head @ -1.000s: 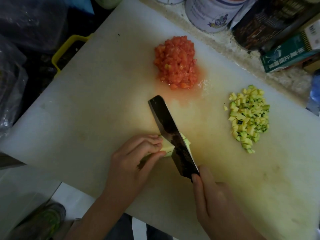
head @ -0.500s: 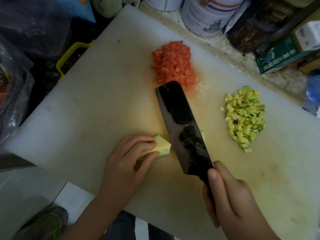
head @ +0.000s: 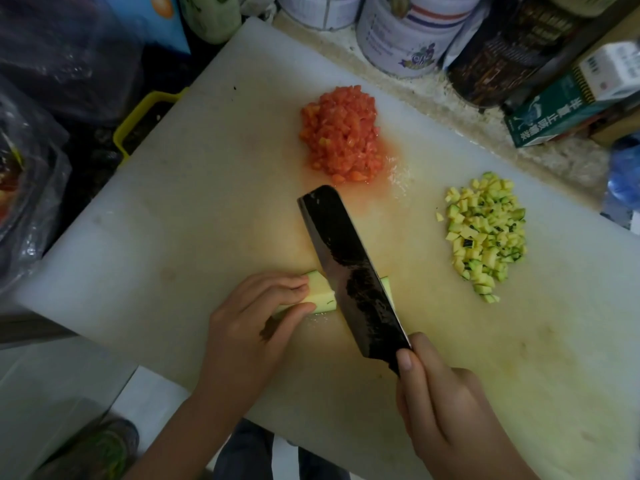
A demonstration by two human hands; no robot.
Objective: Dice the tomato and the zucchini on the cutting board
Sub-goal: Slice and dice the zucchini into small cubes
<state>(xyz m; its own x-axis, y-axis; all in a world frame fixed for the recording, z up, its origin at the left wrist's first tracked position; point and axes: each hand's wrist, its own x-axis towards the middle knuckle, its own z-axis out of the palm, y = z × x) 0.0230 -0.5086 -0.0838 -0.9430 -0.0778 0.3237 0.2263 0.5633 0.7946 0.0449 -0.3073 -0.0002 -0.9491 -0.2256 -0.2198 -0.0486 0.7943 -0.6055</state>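
Two hands work: left hand [head: 251,322] pinches zucchini strip [head: 320,294]; right hand [head: 445,407] grips cleaver [head: 349,268], blade toward eleven o'clock.

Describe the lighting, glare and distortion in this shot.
Head view: dim warm light pools on the middle of the cutting board, corners fall dark. Head view: wet glare beside the diced tomato, dull sheen on the knife. Head view: wide-lens stretch toward the edges; zucchini strip, left hand and right hand look sharp.

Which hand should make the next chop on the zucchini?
Probably the right hand: it grips the cleaver, whose blade is over the zucchini piece. The left hand is pinning that piece steady.
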